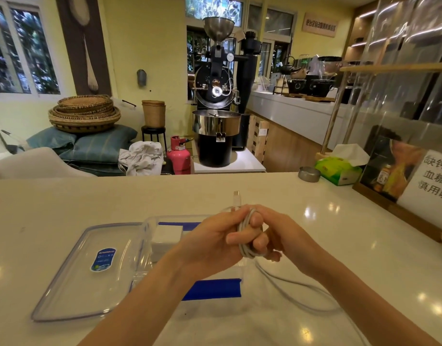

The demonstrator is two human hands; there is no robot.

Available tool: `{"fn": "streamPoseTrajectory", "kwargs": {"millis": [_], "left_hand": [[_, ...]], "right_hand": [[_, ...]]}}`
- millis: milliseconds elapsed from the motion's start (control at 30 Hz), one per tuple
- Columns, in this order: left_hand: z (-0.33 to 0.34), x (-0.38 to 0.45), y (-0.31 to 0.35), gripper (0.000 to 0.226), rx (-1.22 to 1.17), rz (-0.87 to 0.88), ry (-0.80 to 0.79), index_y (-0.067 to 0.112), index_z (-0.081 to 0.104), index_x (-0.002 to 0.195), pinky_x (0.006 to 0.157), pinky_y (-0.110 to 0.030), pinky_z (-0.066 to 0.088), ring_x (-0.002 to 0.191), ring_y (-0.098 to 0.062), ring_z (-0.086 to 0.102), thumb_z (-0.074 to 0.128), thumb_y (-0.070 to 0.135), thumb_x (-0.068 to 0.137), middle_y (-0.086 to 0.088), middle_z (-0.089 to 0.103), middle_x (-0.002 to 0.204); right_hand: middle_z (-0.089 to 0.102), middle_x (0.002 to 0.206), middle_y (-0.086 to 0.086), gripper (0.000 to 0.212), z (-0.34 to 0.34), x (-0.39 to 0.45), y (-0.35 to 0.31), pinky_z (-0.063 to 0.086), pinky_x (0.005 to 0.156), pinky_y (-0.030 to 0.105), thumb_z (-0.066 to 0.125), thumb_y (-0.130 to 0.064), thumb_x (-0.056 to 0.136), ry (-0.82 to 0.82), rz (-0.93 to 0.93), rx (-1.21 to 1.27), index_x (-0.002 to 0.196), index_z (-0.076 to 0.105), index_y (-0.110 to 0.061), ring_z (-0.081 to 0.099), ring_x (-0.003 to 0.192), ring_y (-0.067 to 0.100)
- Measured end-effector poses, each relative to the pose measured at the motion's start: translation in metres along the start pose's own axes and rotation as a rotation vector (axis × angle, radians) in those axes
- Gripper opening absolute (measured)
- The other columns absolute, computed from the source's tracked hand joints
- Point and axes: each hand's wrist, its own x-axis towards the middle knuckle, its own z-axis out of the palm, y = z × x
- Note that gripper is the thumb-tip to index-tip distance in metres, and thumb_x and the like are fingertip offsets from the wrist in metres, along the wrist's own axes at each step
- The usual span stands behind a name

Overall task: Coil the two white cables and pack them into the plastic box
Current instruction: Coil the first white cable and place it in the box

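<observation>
Right now both hands meet at frame centre: the left hand (215, 239) and right hand (272, 236) are clamped on a partly wound cable (247, 242). Its loose tail runs toward lower right, while the box (147, 236) lies just left, nearer the left hand.

Cable: white cable (247, 236), partly wound into a tight coil gripped between both hands, connector end sticking up, loose tail trailing across the surface.
Box: clear plastic box (147, 236), open, blue clips, beside its lid (90, 270).
</observation>
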Motion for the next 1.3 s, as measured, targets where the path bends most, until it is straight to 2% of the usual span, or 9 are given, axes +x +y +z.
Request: {"fn": "streamPoseTrajectory", "kwargs": {"millis": [100,200,433,600,733,800,967,1200,1300], "left_hand": [[-0.003,-0.002,0.002,0.031,-0.065,-0.045,-0.021,0.014,0.059,0.076,0.076,-0.024,0.05,0.065,-0.009,0.06,0.034,0.027,0.089,0.008,0.056,0.045],[-0.007,-0.002,0.006,0.031,-0.105,-0.09,0.022,0.009,0.06,0.079,0.079,-0.025,0.051,0.071,-0.012,0.062,0.038,0.028,0.089,0.003,0.06,0.051],[-0.014,-0.003,0.0,0.037,0.37,-0.125,0.51,0.011,0.06,0.069,0.084,-0.036,0.054,0.071,-0.02,0.061,0.039,0.029,0.093,-0.004,0.062,0.06],[-0.006,0.003,0.0,0.041,0.895,-0.134,0.667,0.021,0.056,0.072,0.06,-0.018,0.042,0.066,-0.007,0.05,0.028,0.042,0.094,0.005,0.057,0.072],[-0.014,0.004,0.003,0.04,0.756,-0.22,0.639,0.014,0.063,0.079,0.046,-0.016,0.041,0.054,-0.007,0.047,0.037,0.041,0.092,0.0,0.054,0.064],[-0.017,0.003,0.004,0.029,0.503,-0.131,0.61,0.008,0.069,0.081,0.046,-0.017,0.047,0.052,-0.009,0.056,0.051,0.031,0.088,-0.004,0.061,0.067],[-0.02,-0.003,-0.003,0.017,0.202,0.11,0.624,0.011,0.075,0.084,0.063,-0.018,0.055,0.078,-0.015,0.071,0.059,0.005,0.079,-0.009,0.076,0.086],[-0.013,0.0,-0.021,0.023,0.66,0.384,0.899,0.039,0.07,0.088,0.055,-0.01,0.048,0.066,-0.001,0.065,0.061,0.019,0.08,0.016,0.075,0.074],[-0.009,-0.002,-0.027,0.02,0.75,0.435,0.865,0.037,0.069,0.092,0.079,-0.012,0.051,0.091,0.002,0.065,0.061,0.028,0.077,0.023,0.073,0.089]], "right_hand": [[0.067,0.061,-0.017,0.035,0.008,-0.002,0.004,0.047,0.051,0.01,0.03,-0.043,0.089,0.044,-0.056,0.058,0.08,0.062,-0.033,0.062,0.058,0.0],[0.061,0.056,-0.013,0.032,0.014,-0.002,0.008,0.045,0.046,0.013,0.032,-0.041,0.086,0.078,-0.116,0.065,0.072,0.06,-0.037,0.055,0.051,0.006],[0.056,0.051,-0.027,0.033,0.017,0.004,0.023,0.04,0.048,0.004,0.033,-0.023,0.096,0.309,-0.218,-0.307,0.068,0.043,-0.037,0.054,0.054,-0.01],[0.045,0.06,-0.018,0.03,0.017,0.011,0.032,0.038,0.05,0.001,0.032,-0.026,0.095,0.402,-0.196,-0.427,0.068,0.037,-0.038,0.051,0.058,-0.018],[0.049,0.061,-0.012,0.027,0.011,0.014,0.036,0.041,0.05,0.004,0.031,-0.028,0.095,0.434,-0.145,-0.433,0.071,0.043,-0.034,0.053,0.055,-0.002],[0.052,0.062,-0.004,0.028,0.007,0.016,0.035,0.042,0.046,0.011,0.031,-0.03,0.096,0.469,-0.081,-0.387,0.077,0.05,-0.023,0.048,0.051,0.009],[0.044,0.051,-0.002,0.036,0.001,0.022,0.027,0.034,0.033,0.013,0.031,-0.032,0.097,0.514,0.071,-0.075,0.067,0.048,-0.024,0.041,0.032,0.002],[0.046,0.058,-0.004,0.032,0.015,0.032,0.029,0.035,0.042,0.015,0.028,-0.032,0.098,0.571,0.062,-0.093,0.072,0.046,-0.027,0.043,0.047,0.007],[0.048,0.062,-0.006,0.03,0.018,0.034,0.032,0.035,0.048,0.017,0.027,-0.031,0.098,0.58,0.035,-0.135,0.083,0.051,-0.02,0.044,0.053,0.007]]}}
